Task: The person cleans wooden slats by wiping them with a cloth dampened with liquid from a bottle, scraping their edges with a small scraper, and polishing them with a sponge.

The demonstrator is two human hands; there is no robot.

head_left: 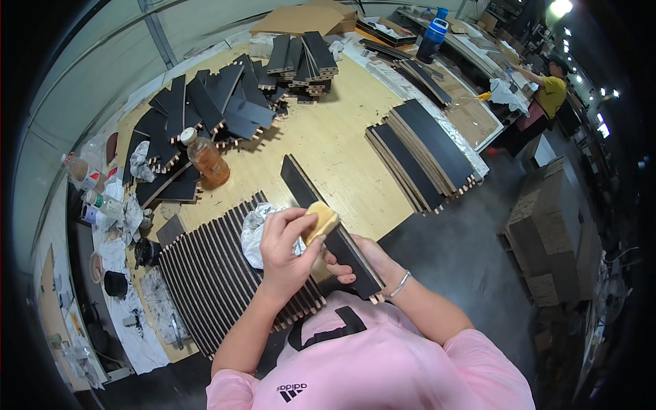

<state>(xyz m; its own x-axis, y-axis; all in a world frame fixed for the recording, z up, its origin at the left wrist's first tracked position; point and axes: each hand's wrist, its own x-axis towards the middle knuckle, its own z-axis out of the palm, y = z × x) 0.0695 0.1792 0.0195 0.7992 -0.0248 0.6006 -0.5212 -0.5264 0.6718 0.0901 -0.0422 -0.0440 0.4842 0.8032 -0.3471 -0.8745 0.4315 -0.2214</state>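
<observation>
Near the middle, a long black board [354, 265] with wooden dowels at its near end slants away from me. My right hand [372, 258] is closed around its near part from the right and below. In my left hand [285, 240], the fingers pinch a yellow sponge [321, 222], which is against or just over the board's upper face; contact is hard to tell. A crumpled white cloth [254, 236] lies beside and partly behind my left hand. Under that hand stretches a row of several black boards [225, 273] standing on edge side by side.
A bottle of orange-brown liquid [208, 162] stands on the table [335, 137] before a loose heap of black boards [219, 96]. More boards [427, 154] are stacked at the right edge. Jars and bottles [106, 203] line the left. Far right, a person [547, 96] works at another table.
</observation>
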